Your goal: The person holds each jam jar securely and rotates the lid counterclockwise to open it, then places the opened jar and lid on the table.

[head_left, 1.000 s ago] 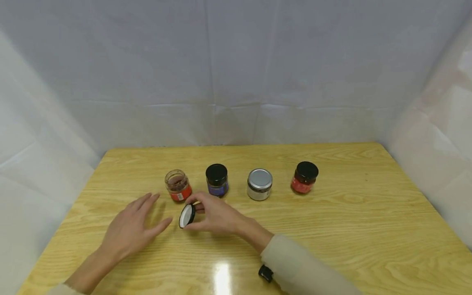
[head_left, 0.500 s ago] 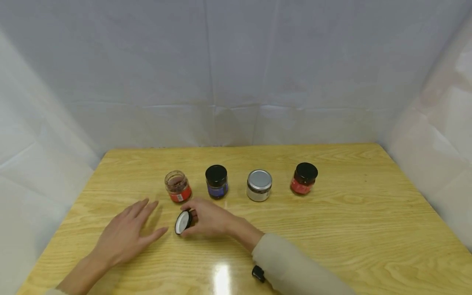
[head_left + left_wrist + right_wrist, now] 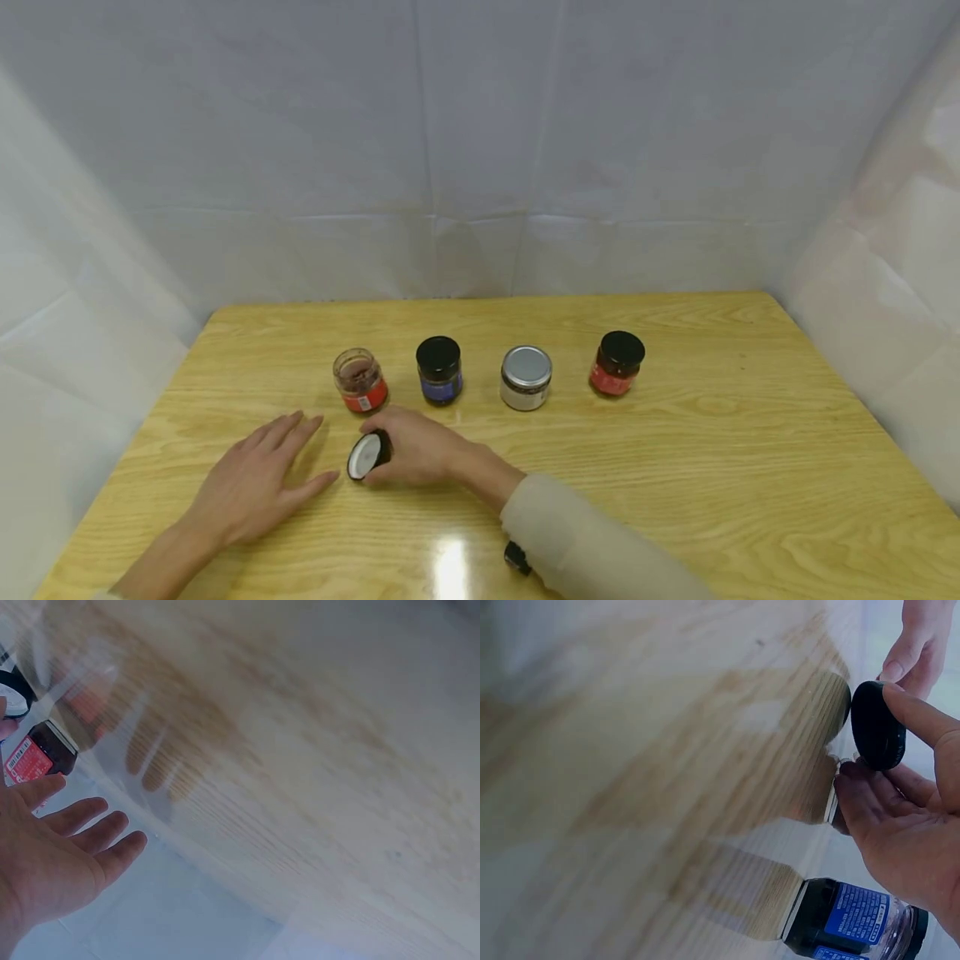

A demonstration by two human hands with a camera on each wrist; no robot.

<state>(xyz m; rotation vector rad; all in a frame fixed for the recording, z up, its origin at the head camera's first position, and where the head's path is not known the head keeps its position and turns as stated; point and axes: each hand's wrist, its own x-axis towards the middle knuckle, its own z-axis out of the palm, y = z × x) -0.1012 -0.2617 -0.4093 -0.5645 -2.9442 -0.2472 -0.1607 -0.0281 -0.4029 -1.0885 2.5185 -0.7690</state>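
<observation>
My right hand (image 3: 420, 448) pinches a black jar lid (image 3: 365, 456) between thumb and fingers, tilted so its white inside faces left. In the right wrist view the dark top of the lid (image 3: 877, 726) shows, close to the table. Just behind it stands a lidless glass jar (image 3: 361, 382) with a red label and dark contents. My left hand (image 3: 251, 483) is low over the table to the left of the lid, fingers spread and holding nothing. The left wrist view has this left hand (image 3: 56, 855) beside the red-labelled jar (image 3: 37, 754).
A row runs rightward from the lidless jar: a black-lidded jar with a blue label (image 3: 439, 371), a silver-lidded jar (image 3: 526, 377) and a black-lidded jar with a red label (image 3: 617, 363). All stand on the wooden table (image 3: 712, 467), with white sheeting (image 3: 480, 150) behind.
My right hand has carried the lid slightly left and toward me, lowering it near the table. The left hand has drawn a little nearer to me. The jars stay in place.
</observation>
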